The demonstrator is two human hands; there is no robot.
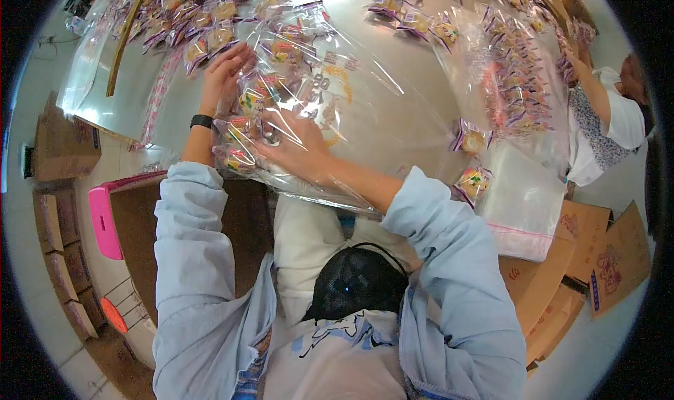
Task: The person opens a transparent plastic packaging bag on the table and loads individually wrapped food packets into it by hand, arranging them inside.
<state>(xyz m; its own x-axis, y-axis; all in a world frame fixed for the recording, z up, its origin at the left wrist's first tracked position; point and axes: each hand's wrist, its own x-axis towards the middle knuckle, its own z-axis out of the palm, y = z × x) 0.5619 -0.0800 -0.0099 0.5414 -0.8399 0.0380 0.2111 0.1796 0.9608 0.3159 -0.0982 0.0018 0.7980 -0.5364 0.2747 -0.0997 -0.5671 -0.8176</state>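
A large clear plastic bag (372, 119) with gold printing lies at the table's near edge. Along its left side sit several wrapped pastries (250, 102), in clear and purple packets, in a rough row. My left hand (229, 74), with a black band on the wrist, rests against the bag's left side, fingers stretched out beside the packets. Through the bag's film I see my right hand (302, 144), reaching into the bag from its near end. Its fingers bend round a packet in the row; glare partly covers the fingertips.
More wrapped pastries (225, 10) are heaped at the back. Another filled bag (519, 77) lies right, near a stack of flat clear bags (523, 196). A co-worker's arm (590, 84) reaches in there. Cardboard boxes (562, 260) and a pink stool (105, 221) flank me.
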